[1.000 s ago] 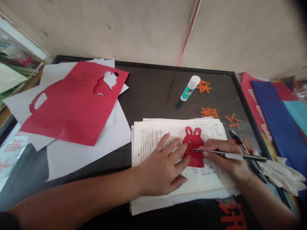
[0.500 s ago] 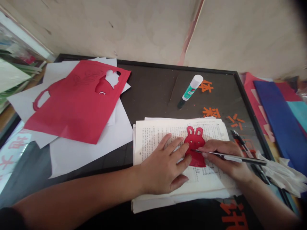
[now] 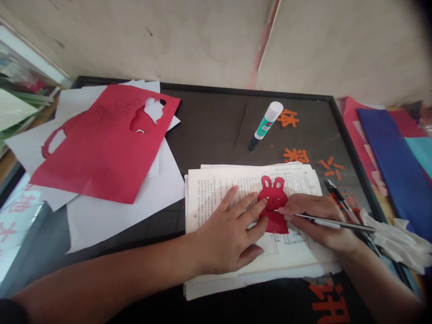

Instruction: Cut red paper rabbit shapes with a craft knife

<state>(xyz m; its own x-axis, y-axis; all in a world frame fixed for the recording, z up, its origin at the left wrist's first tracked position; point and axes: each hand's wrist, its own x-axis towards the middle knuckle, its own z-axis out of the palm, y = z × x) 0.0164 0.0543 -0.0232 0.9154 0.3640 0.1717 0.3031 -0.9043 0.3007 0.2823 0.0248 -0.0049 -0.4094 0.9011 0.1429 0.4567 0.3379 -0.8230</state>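
Note:
A red paper rabbit cutout [image 3: 277, 194] with cut-out ears and eyes lies on an open printed book [image 3: 205, 198]. My left hand [image 3: 232, 236] rests flat with fingers spread, its fingertips pressing the cutout's left side against the page. Between the thumb and fingers of my right hand [image 3: 315, 220] is a slim craft knife [image 3: 332, 222], gripped like a pen. Its thin tip touches the red paper around the middle, below the rabbit's face. Part of the cutout's left edge is hidden under my left fingers.
A glue stick [image 3: 269, 120] stands upright behind the book. Red paper [image 3: 97, 153] with cut-out holes lies on white sheets [image 3: 162, 180] to the left. A pen [image 3: 340, 198], white gloves [image 3: 398, 238] and blue paper [image 3: 384, 157] are at the right.
The whole view has shifted slightly, so things appear a little farther left. The knife tip stays near the cutout's middle; both hands keep nearly the same pose.

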